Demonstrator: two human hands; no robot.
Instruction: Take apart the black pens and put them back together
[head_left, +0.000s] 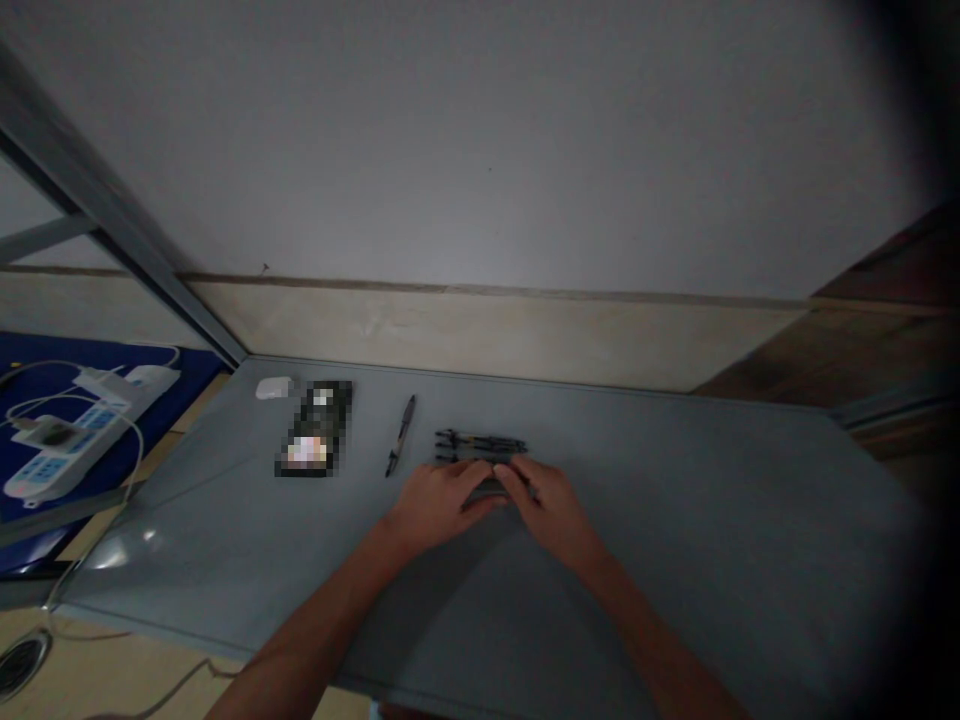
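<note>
Several black pens (480,441) lie side by side, roughly level, on the grey table (675,500). My left hand (448,500) and my right hand (549,508) meet at the near side of this row, their fingertips close together. Both hands have curled fingers around something dark and thin, perhaps a pen, largely covered by the fingers. A single pen (401,435) rests apart at a slant, to the left of the row and beyond my left wrist.
A pixelated dark object (315,430) and a small white case (274,388) are on the table's left part. Farther left, a white power strip (90,435) with cables lies on a blue surface. A wall (480,325) rises behind the table.
</note>
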